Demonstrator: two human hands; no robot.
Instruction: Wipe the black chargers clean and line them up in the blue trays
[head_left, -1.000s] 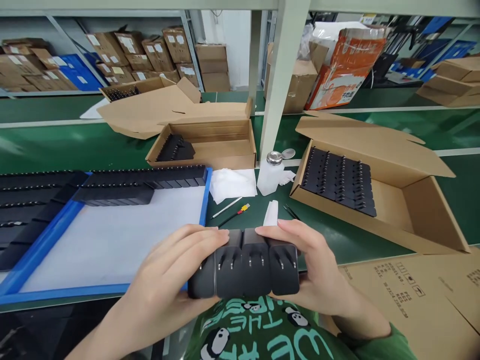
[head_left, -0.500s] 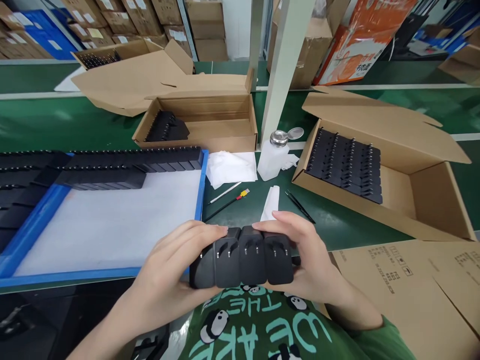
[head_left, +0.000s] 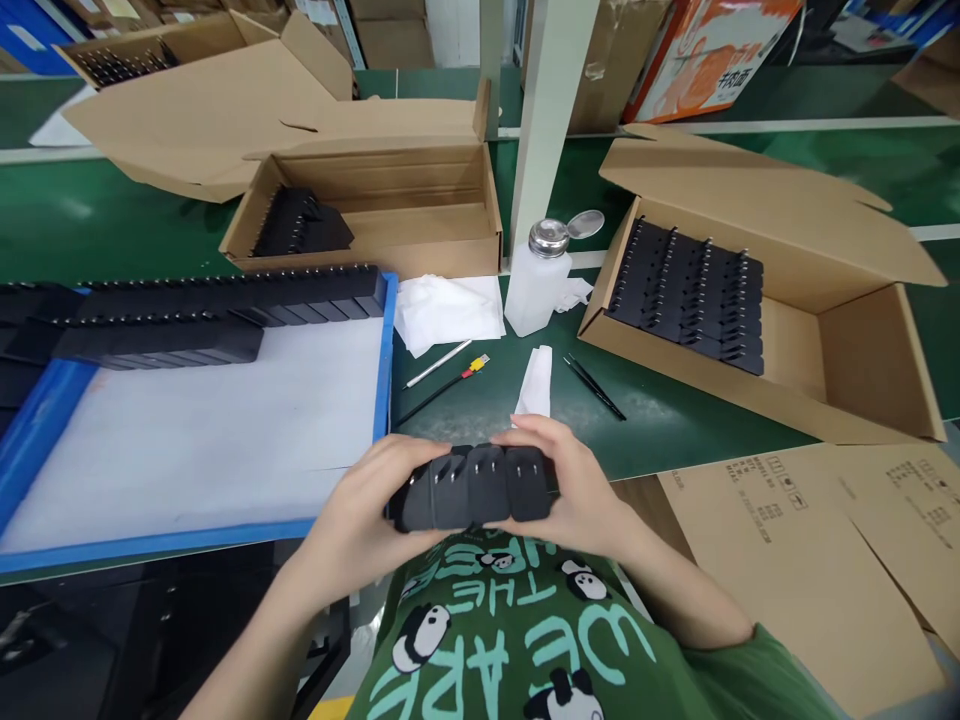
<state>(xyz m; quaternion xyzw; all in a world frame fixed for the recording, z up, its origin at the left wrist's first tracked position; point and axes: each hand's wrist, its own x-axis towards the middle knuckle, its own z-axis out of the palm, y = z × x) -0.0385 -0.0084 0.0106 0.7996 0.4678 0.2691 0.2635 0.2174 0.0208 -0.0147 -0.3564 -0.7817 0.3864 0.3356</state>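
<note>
Between both hands I hold a row of several black plug adapters (head_left: 487,490), pressed side by side, with small metal prongs on the face towards me. My left hand (head_left: 367,505) is closed round the left end of the row, thumb along the top edge. Round its right end my right hand (head_left: 585,490) is closed, fingers on top and underneath. The row is held close in front of my green shirt (head_left: 517,630), over the near table edge. More adapters stand in rows along the back of a blue-rimmed white tray (head_left: 225,430) at left.
An open carton (head_left: 862,400) at right holds rows of black adapters; another carton (head_left: 420,240) behind holds a few. A pump bottle (head_left: 536,290), white wipes (head_left: 450,310), tweezers (head_left: 595,387), a white pen-like stick (head_left: 437,365) and a cable (head_left: 442,388) lie between. A white post (head_left: 551,120) rises behind.
The camera view has shifted, so the table things sit higher in it. Both hands still grip the row of adapters, which looks a little smaller and tilted differently.
</note>
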